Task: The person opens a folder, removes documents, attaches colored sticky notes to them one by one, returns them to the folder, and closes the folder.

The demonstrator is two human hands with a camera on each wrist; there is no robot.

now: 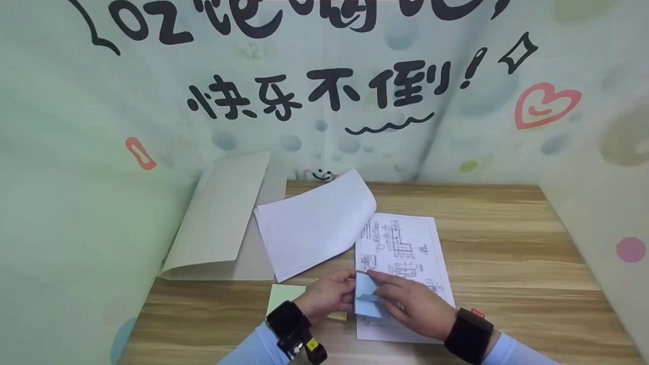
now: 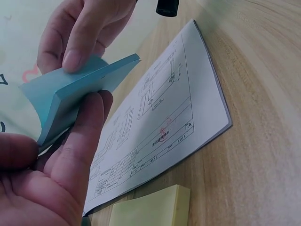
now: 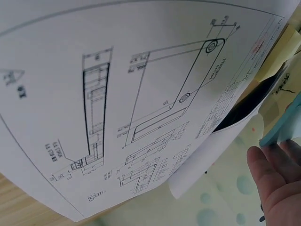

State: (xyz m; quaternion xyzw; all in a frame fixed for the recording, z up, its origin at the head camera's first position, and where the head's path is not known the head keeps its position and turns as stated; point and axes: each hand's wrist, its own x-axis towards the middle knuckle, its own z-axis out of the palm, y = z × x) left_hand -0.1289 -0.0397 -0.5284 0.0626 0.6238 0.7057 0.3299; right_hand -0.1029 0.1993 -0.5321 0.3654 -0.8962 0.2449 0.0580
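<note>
The flat pale-blue paper notepad (image 1: pixel 369 309) was over the near left part of the white rectangular drawing sheets (image 1: pixel 405 266) on the brown wood-grained counter (image 1: pixel 507 253). The left hand (image 1: pixel 328 295) gripped its left side; the right hand (image 1: pixel 420 307) pinched a curled leaf (image 2: pixel 38 94). It looked light, firm stacked, creasable singly, best held by its edges.

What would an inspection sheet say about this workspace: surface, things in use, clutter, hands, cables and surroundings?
Surface: wood-grain table, partly covered by paper.
Things in use: blue notepad, held over the left edge of a technical drawing.
Clutter: white sheets overlapping a folded pale card; yellow pad; pale green paper.
Hands: left hand grips the notepad; right hand pinches its lifted leaf.
Cables: nothing seen.
Surroundings: patterned backdrop behind the table and along both sides.
</note>
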